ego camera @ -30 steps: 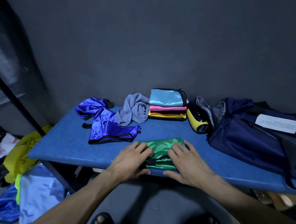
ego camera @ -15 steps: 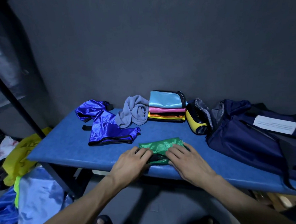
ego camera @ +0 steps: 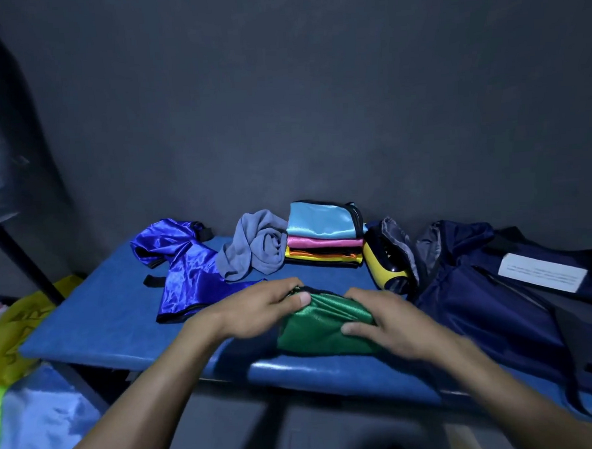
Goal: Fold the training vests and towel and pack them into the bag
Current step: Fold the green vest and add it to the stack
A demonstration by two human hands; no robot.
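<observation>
Both hands (ego camera: 321, 312) gripping folded green vest (ego camera: 319, 329), blue table (ego camera: 97, 324)

We see a blue padded bench (ego camera: 97, 324) against the dark wall. On it, left to right: a crumpled shiny blue vest (ego camera: 187, 274), a bunched grey towel (ego camera: 255, 250), a stack of folded vests (ego camera: 324, 235) with light blue on top, then pink, yellow and orange, a yellow-and-black object (ego camera: 386, 267), and a navy bag (ego camera: 490, 303) with a white label. At the front edge lies a folded green vest (ego camera: 317, 329).
</observation>
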